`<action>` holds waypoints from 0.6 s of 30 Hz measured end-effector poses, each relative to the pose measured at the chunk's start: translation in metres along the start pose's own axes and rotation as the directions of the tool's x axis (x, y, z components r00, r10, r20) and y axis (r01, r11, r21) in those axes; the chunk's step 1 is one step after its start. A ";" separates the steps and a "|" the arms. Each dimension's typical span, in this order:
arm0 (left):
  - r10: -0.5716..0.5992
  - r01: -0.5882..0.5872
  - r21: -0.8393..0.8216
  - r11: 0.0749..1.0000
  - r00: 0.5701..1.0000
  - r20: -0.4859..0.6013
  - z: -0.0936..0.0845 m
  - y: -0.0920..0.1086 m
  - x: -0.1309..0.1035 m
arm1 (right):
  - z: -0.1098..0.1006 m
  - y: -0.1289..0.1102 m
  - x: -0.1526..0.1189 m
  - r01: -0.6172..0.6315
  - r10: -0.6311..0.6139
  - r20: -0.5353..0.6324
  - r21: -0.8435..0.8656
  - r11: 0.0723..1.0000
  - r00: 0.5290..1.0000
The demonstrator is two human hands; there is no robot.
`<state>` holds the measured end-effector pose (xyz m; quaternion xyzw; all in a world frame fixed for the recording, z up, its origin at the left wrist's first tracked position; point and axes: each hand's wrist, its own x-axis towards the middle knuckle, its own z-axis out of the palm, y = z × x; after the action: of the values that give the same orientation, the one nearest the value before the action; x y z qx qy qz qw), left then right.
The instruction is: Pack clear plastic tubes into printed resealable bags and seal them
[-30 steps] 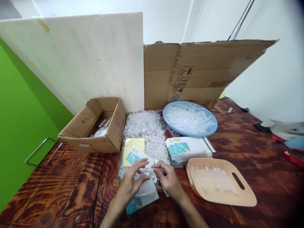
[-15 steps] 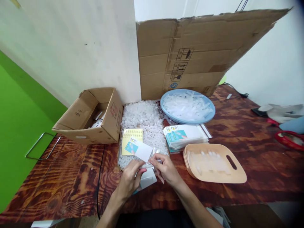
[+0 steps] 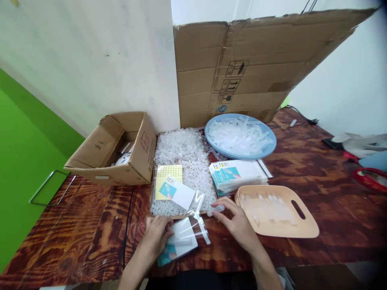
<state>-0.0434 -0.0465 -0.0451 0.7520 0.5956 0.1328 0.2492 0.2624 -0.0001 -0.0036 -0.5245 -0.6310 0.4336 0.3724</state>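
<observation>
My left hand (image 3: 157,235) is closed on the left edge of a clear plastic bag (image 3: 201,227) at the front of the table. Inside the bag are a white and teal printed card (image 3: 184,231) and what looks like a translucent tube (image 3: 183,242). The bag's open flap points right. Between thumb and fingers, my right hand (image 3: 236,219) pinches a short translucent plastic tube (image 3: 218,208), just right of the bag. Behind the bag, another printed card (image 3: 179,193) and a yellow sticker sheet (image 3: 169,171) lie on a tray of small translucent pieces (image 3: 187,147).
A peach tray (image 3: 305,225) with translucent tubes stands at right. Behind it are a stack of bagged cards (image 3: 242,173) and a blue basin (image 3: 270,151) full of clear strips. An open cardboard box (image 3: 142,157) is at left; a large cardboard sheet (image 3: 256,60) leans behind.
My hands have moved apart. The right one has gone right with a small tube; the left has come down and left onto the bag, which now shows more fully.
</observation>
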 end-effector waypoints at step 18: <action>-0.030 0.305 -0.654 0.692 0.918 0.396 -0.027 0.006 -0.039 | 0.024 0.000 0.000 -0.054 0.051 0.051 0.056 0.997 0.997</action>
<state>-0.0616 -0.0793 -0.0148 0.5519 0.5114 0.1880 0.6313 0.2400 -0.0034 -0.0123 -0.5190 -0.6134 0.4741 0.3600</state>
